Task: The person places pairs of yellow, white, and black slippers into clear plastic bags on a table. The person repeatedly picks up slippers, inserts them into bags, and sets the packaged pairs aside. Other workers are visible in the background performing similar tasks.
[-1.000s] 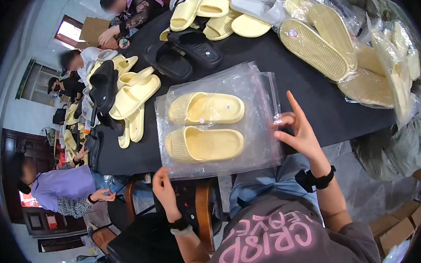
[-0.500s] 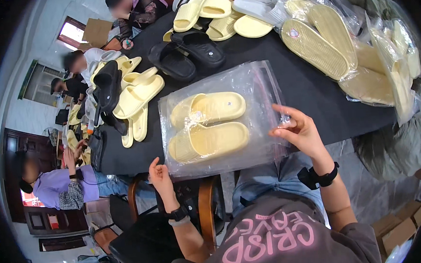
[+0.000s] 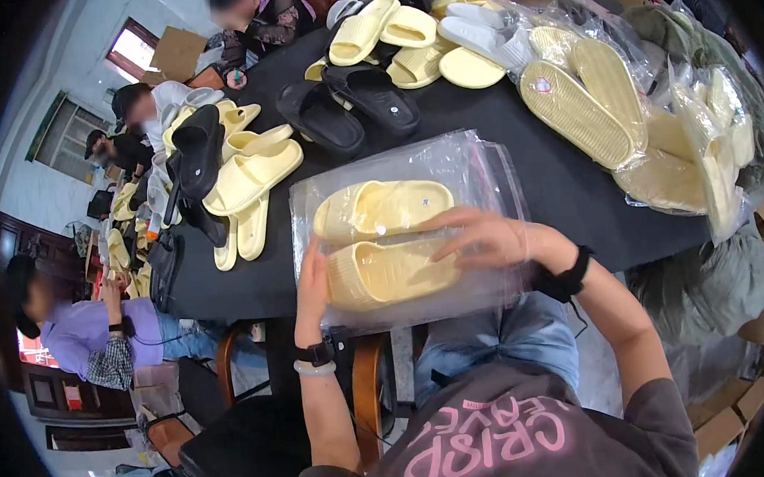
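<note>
A pair of pale yellow slide slippers [image 3: 390, 271] lies side by side inside a clear plastic bag [image 3: 403, 160] at the table's near edge. My left hand [image 3: 312, 288] rests at the bag's left side, its fingers stretched along the slippers' toe ends. Over the heel ends, my right hand [image 3: 494, 239] spreads its fingers on or just above the plastic; contact is hard to judge. Beyond the bag sit black slippers [image 3: 372, 99], unbagged.
Yellow and black slippers [image 3: 251, 178] are heaped to the left on the black-covered table [image 3: 564, 214]. Bagged yellow slippers [image 3: 577, 115] lie at the right. More slippers [image 3: 365, 31] crowd the far side. A wooden-armed chair [image 3: 372, 388] stands close by; people sit along the left.
My right hand has moved left from the bag's right edge onto the slippers. My left hand has come up against the bag's left side. The bag sits slightly lower in view.
</note>
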Action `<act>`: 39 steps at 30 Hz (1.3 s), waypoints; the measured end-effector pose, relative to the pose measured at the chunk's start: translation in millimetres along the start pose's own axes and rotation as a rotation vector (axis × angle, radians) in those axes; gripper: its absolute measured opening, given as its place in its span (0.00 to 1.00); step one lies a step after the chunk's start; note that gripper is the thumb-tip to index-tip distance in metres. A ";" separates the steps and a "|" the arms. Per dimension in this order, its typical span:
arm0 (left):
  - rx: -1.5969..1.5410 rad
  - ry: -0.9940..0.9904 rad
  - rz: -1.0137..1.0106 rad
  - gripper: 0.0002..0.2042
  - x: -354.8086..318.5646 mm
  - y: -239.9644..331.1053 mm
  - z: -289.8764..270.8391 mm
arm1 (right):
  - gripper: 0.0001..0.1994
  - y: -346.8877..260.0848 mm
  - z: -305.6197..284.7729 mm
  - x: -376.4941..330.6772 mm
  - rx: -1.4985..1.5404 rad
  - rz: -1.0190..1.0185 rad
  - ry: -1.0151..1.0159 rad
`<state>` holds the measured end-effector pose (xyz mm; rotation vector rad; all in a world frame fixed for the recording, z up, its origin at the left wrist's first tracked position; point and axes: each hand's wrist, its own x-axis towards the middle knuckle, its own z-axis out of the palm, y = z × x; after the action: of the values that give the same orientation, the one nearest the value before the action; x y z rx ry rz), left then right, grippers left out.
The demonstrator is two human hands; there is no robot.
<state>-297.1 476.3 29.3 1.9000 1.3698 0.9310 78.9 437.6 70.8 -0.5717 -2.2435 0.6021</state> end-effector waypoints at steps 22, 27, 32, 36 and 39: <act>0.168 -0.095 -0.001 0.27 14.7 -27.3 11.3 | 0.15 27.3 73.0 73.1 -0.384 0.222 -0.165; 0.279 -0.121 -0.032 0.29 12.3 -38.1 11.6 | 0.14 25.5 26.7 11.9 -0.425 0.213 -0.098; 0.547 -0.155 -0.062 0.32 15.4 -14.6 21.8 | 0.12 13.6 -17.4 -61.4 -0.370 0.396 -0.096; 0.786 -0.130 -0.016 0.36 9.5 -4.3 25.5 | 0.10 -20.3 -38.0 -88.2 -0.419 0.629 0.095; 0.865 -0.095 -0.067 0.36 7.6 -4.9 20.3 | 0.09 -34.6 -48.6 -109.6 -0.581 0.849 0.309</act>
<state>-281.3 483.4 15.3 2.4262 1.9504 0.1845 176.9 360.8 62.1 -1.8171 -1.7922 0.2002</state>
